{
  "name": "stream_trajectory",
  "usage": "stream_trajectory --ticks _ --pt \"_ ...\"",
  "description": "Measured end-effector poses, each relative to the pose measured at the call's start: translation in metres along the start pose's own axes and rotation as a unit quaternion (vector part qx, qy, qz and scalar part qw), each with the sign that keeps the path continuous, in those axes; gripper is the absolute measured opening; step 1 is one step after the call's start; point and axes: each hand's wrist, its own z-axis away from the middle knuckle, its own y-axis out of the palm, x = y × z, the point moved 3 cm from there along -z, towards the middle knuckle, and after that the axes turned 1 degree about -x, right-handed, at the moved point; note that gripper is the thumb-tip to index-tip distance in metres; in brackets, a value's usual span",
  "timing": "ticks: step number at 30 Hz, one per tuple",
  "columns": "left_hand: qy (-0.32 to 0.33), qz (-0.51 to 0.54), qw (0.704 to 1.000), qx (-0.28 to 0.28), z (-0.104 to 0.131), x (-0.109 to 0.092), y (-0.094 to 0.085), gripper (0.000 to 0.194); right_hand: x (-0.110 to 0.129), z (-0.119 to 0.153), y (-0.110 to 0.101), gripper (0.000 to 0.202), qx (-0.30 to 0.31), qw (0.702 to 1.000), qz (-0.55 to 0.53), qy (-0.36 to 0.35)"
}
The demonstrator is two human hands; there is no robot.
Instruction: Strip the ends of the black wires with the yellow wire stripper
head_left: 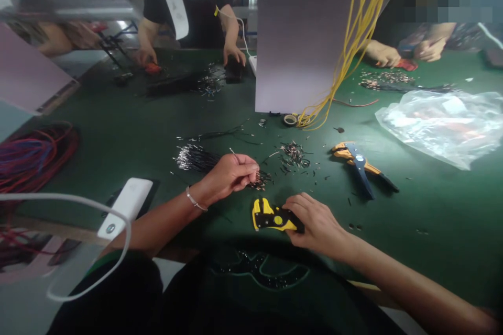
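Note:
My right hand (314,220) is wrapped round the handles of a yellow-and-black wire stripper (275,218), its jaws pointing up and left, close to the table's near edge. Thumb and fingertips of my left hand (236,171) are pinched together on a thin wire (232,153), of which only a short end shows above the knuckles. Beneath that hand lies a bundle of black wires (194,158) with bare silvery ends to the left. Copper-coloured wire ends (261,181) show just right of the left fingertips. Black insulation scraps (294,156) are scattered beyond.
An orange-and-blue wire stripper (359,164) lies on the right. Behind it is a clear plastic bag (444,123). Yellow wires (353,36) hang down beside a panel (298,47). A white power bank (126,207) stands left. Co-workers' hands (231,52) work across the green table (118,110).

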Motion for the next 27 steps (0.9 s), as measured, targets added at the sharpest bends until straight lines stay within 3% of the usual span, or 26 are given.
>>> stream_trajectory --ticks 4,6,8,10,12,14,19,24,27 --pt "0.002 0.013 1.0 -0.016 0.0 0.0 -0.005 0.012 -0.007 0.001 -0.007 0.037 -0.062 0.99 -0.114 0.061" --pt "0.005 0.015 1.0 -0.023 0.0 0.001 -0.007 0.012 -0.012 0.0 -0.01 0.033 -0.065 0.967 -0.211 0.123" --pt "0.009 0.018 0.999 -0.027 -0.001 0.002 -0.008 0.012 -0.016 -0.001 -0.01 0.03 -0.041 0.917 -0.338 0.208" --pt "0.011 0.021 0.999 -0.028 -0.001 0.003 -0.007 0.012 -0.017 -0.003 -0.009 0.027 -0.023 0.839 -0.472 0.269" --pt "0.009 0.022 0.999 -0.028 -0.001 0.003 -0.005 0.011 -0.015 -0.006 -0.01 0.026 -0.027 0.77 -0.574 0.278" --pt "0.006 0.026 0.999 -0.025 -0.001 0.004 -0.003 0.012 -0.013 -0.01 -0.012 0.026 -0.038 0.733 -0.625 0.264" --pt "0.009 0.038 0.999 -0.02 -0.002 0.005 0.0 0.012 -0.012 -0.014 -0.012 0.034 -0.04 0.701 -0.67 0.241" --pt "-0.002 0.045 0.998 -0.037 -0.002 0.007 0.002 0.013 -0.017 -0.014 -0.012 0.043 -0.035 0.646 -0.73 0.222" --pt "-0.009 0.042 0.998 -0.042 0.0 0.006 0.006 0.013 -0.019 -0.014 -0.012 0.054 -0.03 0.645 -0.733 0.216"
